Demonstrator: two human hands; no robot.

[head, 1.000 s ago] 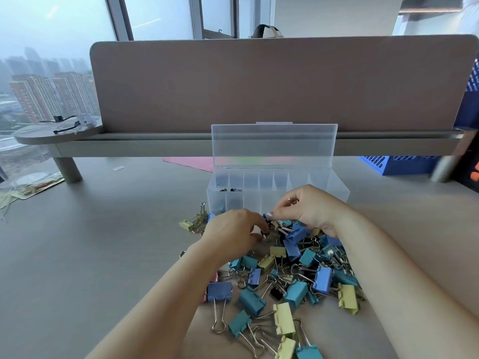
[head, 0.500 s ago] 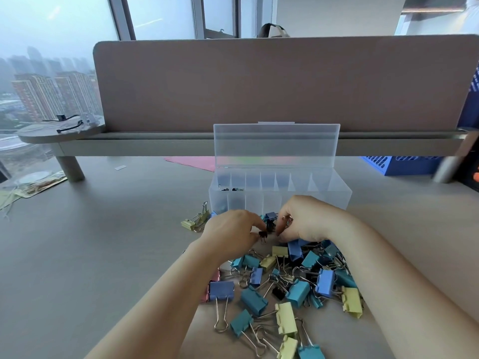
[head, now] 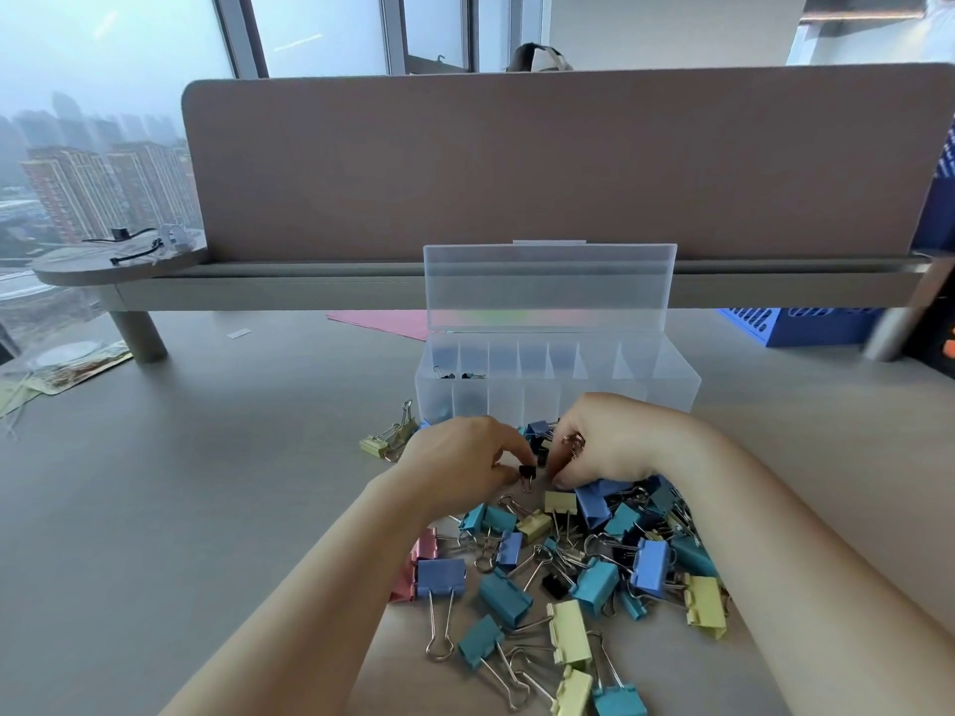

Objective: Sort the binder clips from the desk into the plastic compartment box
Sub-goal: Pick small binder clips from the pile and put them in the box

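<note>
fingers: left fingers pinch small black clip; right hand curled on clip loops
box: beyond fingers, few black clips inside
pile: below fingers, mostly unsorted

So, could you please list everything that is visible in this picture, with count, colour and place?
compartment box: one, clear plastic, lid open, behind the pile
black clips in box: a few, small, far-left compartment
binder clips pile: many; teal, blue, yellow, pink, black; on desk before the box
yellow clips: a few, left of the box
desk: one, grey-beige
partition: one, brown, behind the box
pink sheet: one, under the shelf
blue crate: one, far right
left hand: pinching a small black clip
right hand: fingers curled in the pile
</note>
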